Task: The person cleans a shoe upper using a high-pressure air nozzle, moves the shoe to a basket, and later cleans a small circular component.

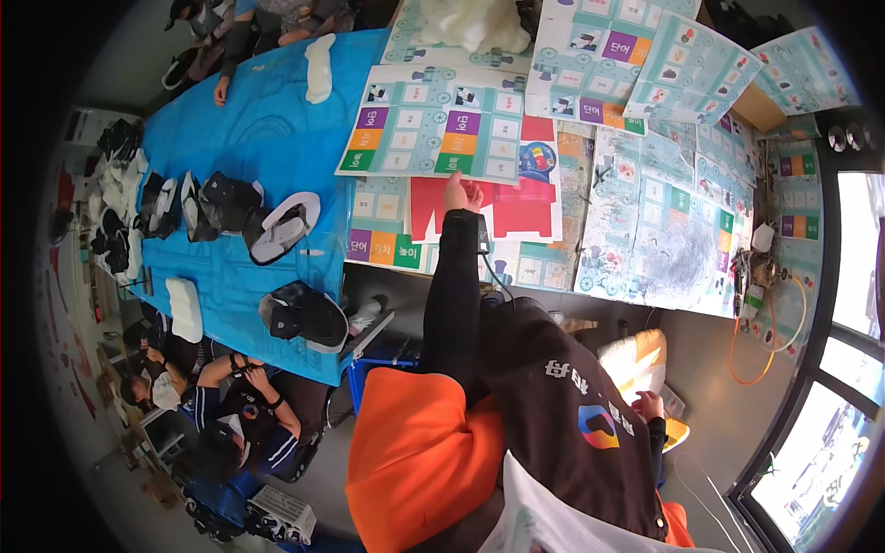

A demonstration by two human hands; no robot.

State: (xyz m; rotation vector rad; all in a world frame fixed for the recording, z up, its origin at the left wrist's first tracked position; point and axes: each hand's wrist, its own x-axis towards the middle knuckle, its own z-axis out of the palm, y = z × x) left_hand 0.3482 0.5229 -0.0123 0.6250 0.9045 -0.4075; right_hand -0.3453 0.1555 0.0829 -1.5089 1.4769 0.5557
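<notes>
At the near edge of a printed sheet [396, 152] with purple, orange and green blocks, my left hand [463, 194] is closed, its fingertips on the edge. The sheet lies over a red-and-white printed sheet [525, 212] on the table. A dark band with a small device and a cable is on my left wrist. My right hand [650, 405] hangs low at my side, fingers loosely apart and holding nothing that I can see. Near it is a yellow-edged surface [676, 433].
More printed sheets [687, 69] stand and lie at the back right. A scuffed, paint-marked sheet [678, 240] covers the right side. On the blue-covered table [267, 120] are black caps [300, 313] and white pieces [318, 69]. Other people [244, 415] sit at left and far side.
</notes>
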